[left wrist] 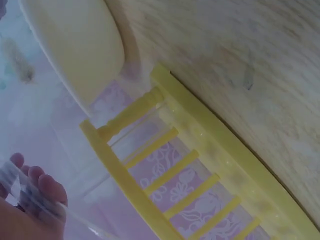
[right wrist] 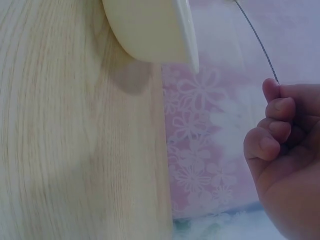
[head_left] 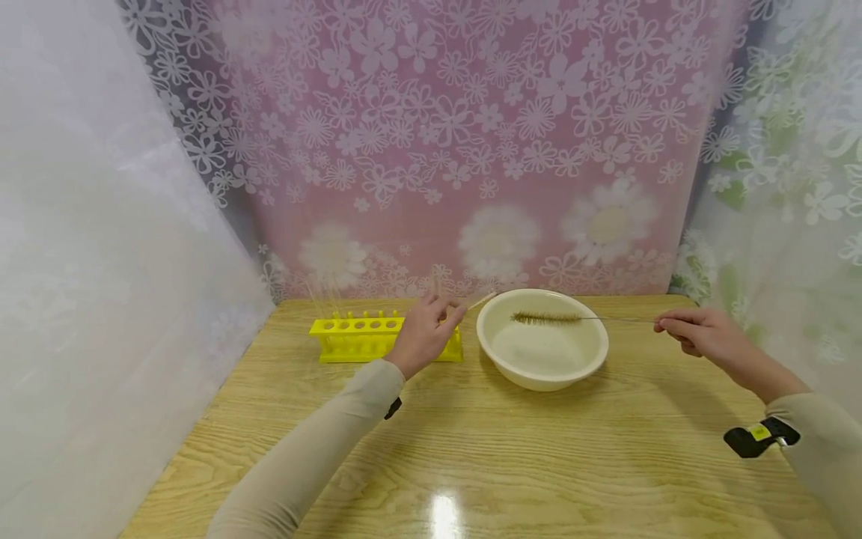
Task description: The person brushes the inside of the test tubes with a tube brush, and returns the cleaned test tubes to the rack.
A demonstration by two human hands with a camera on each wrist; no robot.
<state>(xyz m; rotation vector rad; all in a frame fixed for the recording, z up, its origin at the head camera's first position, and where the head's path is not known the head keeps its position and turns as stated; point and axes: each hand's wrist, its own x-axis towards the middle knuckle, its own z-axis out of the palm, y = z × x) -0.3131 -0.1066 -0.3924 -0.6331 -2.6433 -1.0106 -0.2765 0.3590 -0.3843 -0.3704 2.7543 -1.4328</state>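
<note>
My left hand (head_left: 427, 329) grips a clear glass test tube (head_left: 482, 300), its end pointing right toward the basin's rim. In the left wrist view the fingers (left wrist: 50, 190) curl round the tube (left wrist: 30, 192). My right hand (head_left: 714, 340) pinches the thin twisted-wire handle (right wrist: 257, 40) of a test tube brush. The brush's brown bristles (head_left: 545, 318) hover level over the cream basin (head_left: 539, 376), pointing left. Behind and beside my left hand stands a yellow test tube rack (head_left: 357, 326), partly hidden by that hand.
Several clear tubes (head_left: 330, 299) stand upright at the rack's left end. All this rests on a wood-grain table (head_left: 512, 457). A pink flowered curtain (head_left: 438, 150) hangs right behind the table, with pale sheets (head_left: 101, 262) at the sides.
</note>
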